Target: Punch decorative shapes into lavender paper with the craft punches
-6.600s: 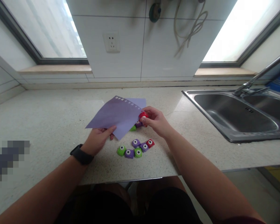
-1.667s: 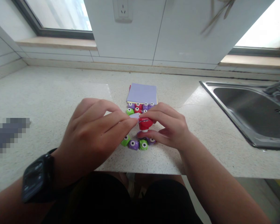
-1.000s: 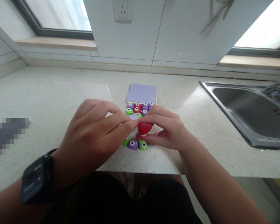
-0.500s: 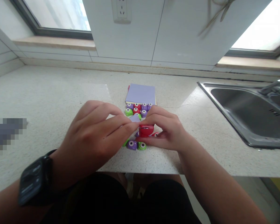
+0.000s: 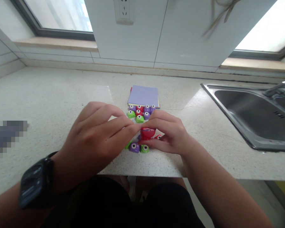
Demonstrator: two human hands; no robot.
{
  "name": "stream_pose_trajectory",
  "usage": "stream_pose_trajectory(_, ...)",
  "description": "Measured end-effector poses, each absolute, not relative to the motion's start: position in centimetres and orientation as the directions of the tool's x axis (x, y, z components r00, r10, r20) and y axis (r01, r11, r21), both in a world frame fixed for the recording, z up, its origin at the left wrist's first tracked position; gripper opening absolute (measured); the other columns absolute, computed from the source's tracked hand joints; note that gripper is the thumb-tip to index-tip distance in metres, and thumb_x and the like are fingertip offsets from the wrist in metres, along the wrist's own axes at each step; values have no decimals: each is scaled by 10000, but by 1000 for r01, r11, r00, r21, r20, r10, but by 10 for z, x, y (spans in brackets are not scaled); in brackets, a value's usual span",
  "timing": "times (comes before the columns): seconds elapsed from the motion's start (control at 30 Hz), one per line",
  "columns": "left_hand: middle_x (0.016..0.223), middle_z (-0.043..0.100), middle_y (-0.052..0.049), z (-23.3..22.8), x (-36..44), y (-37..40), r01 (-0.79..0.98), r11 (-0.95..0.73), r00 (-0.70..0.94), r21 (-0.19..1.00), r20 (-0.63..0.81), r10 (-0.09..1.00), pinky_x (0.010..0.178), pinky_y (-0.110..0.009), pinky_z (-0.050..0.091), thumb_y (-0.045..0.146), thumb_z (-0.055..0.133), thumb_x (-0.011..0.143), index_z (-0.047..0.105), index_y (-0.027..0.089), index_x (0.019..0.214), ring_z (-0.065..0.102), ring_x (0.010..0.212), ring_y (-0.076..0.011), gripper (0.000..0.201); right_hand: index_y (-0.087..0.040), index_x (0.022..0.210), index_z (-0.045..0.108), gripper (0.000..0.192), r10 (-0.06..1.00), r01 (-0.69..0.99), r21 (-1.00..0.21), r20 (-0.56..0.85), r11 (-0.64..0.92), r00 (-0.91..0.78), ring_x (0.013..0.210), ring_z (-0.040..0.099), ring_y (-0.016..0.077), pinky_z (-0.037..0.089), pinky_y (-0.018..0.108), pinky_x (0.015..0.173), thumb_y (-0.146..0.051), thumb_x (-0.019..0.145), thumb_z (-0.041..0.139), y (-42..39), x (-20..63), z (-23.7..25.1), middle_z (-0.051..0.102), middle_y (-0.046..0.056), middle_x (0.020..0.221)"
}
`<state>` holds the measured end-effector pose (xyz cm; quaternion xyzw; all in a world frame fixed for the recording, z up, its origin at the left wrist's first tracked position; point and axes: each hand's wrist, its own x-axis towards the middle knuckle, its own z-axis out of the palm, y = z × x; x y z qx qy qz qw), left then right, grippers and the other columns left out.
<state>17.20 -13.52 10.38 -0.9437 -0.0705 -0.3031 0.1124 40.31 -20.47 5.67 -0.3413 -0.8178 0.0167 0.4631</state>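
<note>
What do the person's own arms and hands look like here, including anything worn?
Both hands, the left hand and right hand, are bare: no gloves or rings visible. Both forearms are bare, without sleeves. The left wrist carries a dark smartwatch with a rectangular face on a black band.

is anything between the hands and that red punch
Nothing visible. The right hand pinches the red punch directly, fingers above and below it. The left hand brings its fingertips to the punch's left side; whether paper sits between them is hidden. The other small punches lie below on the counter.
</note>
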Motion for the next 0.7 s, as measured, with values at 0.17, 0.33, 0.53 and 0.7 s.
stream_pose_trajectory(0.17, 923, 761, 4, 105, 171, -136, 197, -966, 813, -166, 578, 66, 788, -498, 487, 202, 604, 985, 702, 308, 1018, 686, 927, -267, 148, -149, 1055, 709, 242, 562, 566, -318, 758, 761, -330, 758, 628, 171, 547, 303, 688, -333, 909, 768, -206, 403, 57, 658, 56, 837)
stream_pose_trajectory(0.33, 902, 759, 0, 105, 172, -136, 189, -966, 810, -174, 584, 53, 767, -505, 487, 197, 602, 983, 699, 299, 1031, 694, 907, -272, 149, -156, 1095, 723, 242, 551, 575, -310, 776, 757, -307, 760, 645, 169, 558, 298, 688, -314, 916, 759, -207, 403, 57, 674, 60, 855)
stream_pose_trajectory(0.53, 911, 766, 3, 105, 171, -135, 198, -962, 808, -189, 587, 51, 774, -507, 489, 189, 602, 980, 687, 299, 1045, 697, 913, -275, 153, -151, 1089, 730, 257, 546, 567, -311, 780, 763, -307, 755, 645, 167, 554, 302, 686, -319, 901, 777, -205, 404, 55, 683, 61, 850)
stream_pose_trajectory(0.7, 909, 764, 4, 105, 170, -132, 208, -962, 810, -175, 583, 69, 783, -506, 480, 195, 590, 986, 686, 308, 1059, 698, 909, -274, 166, -159, 1112, 717, 353, 530, 552, -306, 791, 776, -307, 821, 664, 183, 568, 330, 752, -381, 857, 820, -200, 404, 53, 703, 69, 896)
